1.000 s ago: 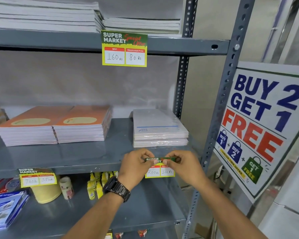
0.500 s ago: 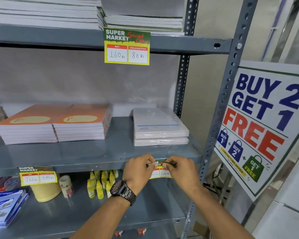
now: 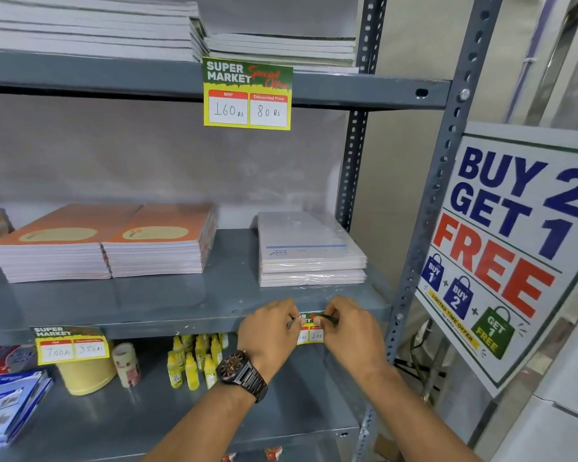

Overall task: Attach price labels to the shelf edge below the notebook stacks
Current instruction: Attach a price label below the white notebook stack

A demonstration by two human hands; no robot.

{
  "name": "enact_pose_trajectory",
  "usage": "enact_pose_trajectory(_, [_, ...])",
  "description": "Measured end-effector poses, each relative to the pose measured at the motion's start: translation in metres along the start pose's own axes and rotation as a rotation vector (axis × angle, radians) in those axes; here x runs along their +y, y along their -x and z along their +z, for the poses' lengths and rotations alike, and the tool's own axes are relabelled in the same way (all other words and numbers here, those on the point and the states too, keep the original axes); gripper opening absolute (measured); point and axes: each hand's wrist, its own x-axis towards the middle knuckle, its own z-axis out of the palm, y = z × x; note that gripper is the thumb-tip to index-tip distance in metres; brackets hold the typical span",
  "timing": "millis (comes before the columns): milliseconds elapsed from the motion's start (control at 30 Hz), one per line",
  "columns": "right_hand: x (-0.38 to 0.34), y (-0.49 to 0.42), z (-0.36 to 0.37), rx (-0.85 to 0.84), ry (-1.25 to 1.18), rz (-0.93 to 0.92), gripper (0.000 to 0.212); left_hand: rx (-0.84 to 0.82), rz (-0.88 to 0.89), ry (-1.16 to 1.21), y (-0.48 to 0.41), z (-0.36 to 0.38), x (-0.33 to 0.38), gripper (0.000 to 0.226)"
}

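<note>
A green and yellow price label [image 3: 309, 330] rests against the front edge of the grey middle shelf [image 3: 167, 323], right below the plastic-wrapped white notebook stack [image 3: 309, 251]. My left hand [image 3: 268, 331], with a wristwatch, pinches the label's top left corner. My right hand [image 3: 352, 328] pinches its top right corner, and the top strip looks bent forward. Two orange notebook stacks [image 3: 104, 245] lie further left on the same shelf. A second label [image 3: 71, 344] hangs on the edge below them, and a third label [image 3: 247, 94] hangs from the top shelf edge.
Below, the lower shelf holds several yellow glue bottles [image 3: 194, 360], a tape roll [image 3: 126, 363], a yellow tub [image 3: 85, 375] and blue packets [image 3: 9, 401]. A perforated steel upright [image 3: 427, 208] stands at right with a "Buy 2 Get 1 Free" poster [image 3: 511, 248] beside it.
Both hands moved closer together and slightly up along the shelf edge, now covering more of the label. The label's top strip has been bent over at the edge.
</note>
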Motion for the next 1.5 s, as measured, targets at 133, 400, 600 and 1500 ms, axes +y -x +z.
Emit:
enact_pose_trajectory(133, [0.001,-0.004,-0.002,0.064,0.109,-0.053,0.024,0.048,0.103,-0.107,-0.004,-0.004,-0.004,0.019])
enact_pose_trajectory(400, [0.0,0.0,0.007,-0.02,0.072,-0.199,0.033,0.07,0.153,-0.168,-0.005,-0.003,-0.012,0.016])
enact_pose_trajectory(600, [0.003,-0.007,0.013,0.009,0.093,-0.219,0.026,0.044,0.157,-0.164,-0.002,-0.007,-0.011,0.008])
enact_pose_trajectory(1500, [-0.019,0.002,-0.005,-0.032,0.084,-0.196,0.018,-0.048,0.152,0.072,0.016,-0.036,-0.035,0.028])
